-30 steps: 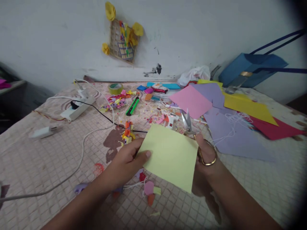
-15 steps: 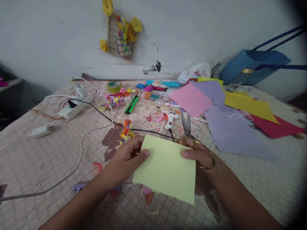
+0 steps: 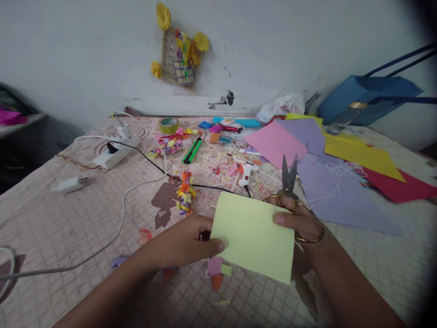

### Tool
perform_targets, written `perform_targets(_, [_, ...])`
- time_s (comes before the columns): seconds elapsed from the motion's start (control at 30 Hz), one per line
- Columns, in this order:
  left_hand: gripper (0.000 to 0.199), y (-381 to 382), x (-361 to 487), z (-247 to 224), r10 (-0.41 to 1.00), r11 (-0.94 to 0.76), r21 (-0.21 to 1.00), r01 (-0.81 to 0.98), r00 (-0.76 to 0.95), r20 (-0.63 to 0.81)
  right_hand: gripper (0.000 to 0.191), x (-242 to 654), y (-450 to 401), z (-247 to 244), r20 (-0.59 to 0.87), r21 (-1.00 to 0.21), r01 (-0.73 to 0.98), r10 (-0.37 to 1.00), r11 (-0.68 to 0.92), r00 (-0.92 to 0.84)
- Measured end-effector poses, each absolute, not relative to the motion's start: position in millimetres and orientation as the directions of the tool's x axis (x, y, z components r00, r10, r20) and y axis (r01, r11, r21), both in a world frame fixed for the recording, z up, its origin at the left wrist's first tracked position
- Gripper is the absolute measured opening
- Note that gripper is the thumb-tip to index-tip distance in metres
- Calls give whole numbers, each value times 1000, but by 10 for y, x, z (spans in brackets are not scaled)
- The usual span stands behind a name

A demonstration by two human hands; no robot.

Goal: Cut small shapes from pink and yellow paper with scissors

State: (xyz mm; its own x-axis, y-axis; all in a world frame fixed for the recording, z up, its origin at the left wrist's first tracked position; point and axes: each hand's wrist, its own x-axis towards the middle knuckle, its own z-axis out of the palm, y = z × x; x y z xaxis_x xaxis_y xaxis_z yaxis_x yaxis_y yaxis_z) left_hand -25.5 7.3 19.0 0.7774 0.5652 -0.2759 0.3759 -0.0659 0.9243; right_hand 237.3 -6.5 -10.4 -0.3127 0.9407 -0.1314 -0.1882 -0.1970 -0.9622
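Between my two hands is a pale yellow-green sheet of paper (image 3: 253,239), held above the table. My left hand (image 3: 191,241) pinches its left edge, thumb on top and the other fingers hidden beneath. At the upper right corner, my right hand (image 3: 300,223) grips the paper under its thumb. Gold-handled scissors (image 3: 289,175) also hang on the right hand's fingers, their blades parted and pointing away from me. Below the sheet lie small pink, green and orange paper pieces (image 3: 215,266). A paper-decorated roll (image 3: 185,193) lies beyond my left hand.
A white glue gun (image 3: 246,173) and a green cutter knife (image 3: 193,150) lie among paper scraps. Coloured sheets (image 3: 341,191) spread at the right, with white string on them. A power strip (image 3: 116,152) and cables cross the left. A blue bag (image 3: 368,100) stands at the back right.
The paper has shifted right in view and its tilt has changed. My left hand's grip sits lower on its left edge. The scissor blades look wider apart, and the whole view has shifted slightly.
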Motion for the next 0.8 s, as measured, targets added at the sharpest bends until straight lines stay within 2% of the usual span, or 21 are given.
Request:
perform_targets(0.1, [23,70,-248,186,617,-75,919,388,742,-263,21,2372,-39,-113,-52,-978,-184,973,-95,-226])
perform_targets(0.2, [25,68,-234,177,797,-5,936,352,567,-209,21,2330,-29,-145,-6,-983,-180,989,-34,-150])
perform_targets(0.3, [25,69,-221,154,932,25,972,233,347,-107,22,2253,-43,-197,20,-984,-175,979,-16,-201])
perform_targets(0.4, [24,72,-217,126,977,29,998,59,211,-41,23,2148,-74,-250,15,-986,-162,949,-38,-314])
perform_targets(0.5, [21,65,-216,126,981,57,997,-47,186,-47,26,2039,-112,-277,-17,-994,-92,932,-54,-363])
perform_targets(0.6, [23,50,-205,146,968,112,992,-56,233,-96,24,1957,-146,-278,-24,-999,-20,925,-35,-379])
perform_targets(0.73, [26,57,-206,154,962,96,995,24,255,-99,24,1961,-159,-253,-18,-1000,16,911,-12,-411])
perform_targets(0.8, [25,81,-238,160,971,42,992,123,229,-69,24,2031,-147,-203,-14,-991,125,908,42,-419])
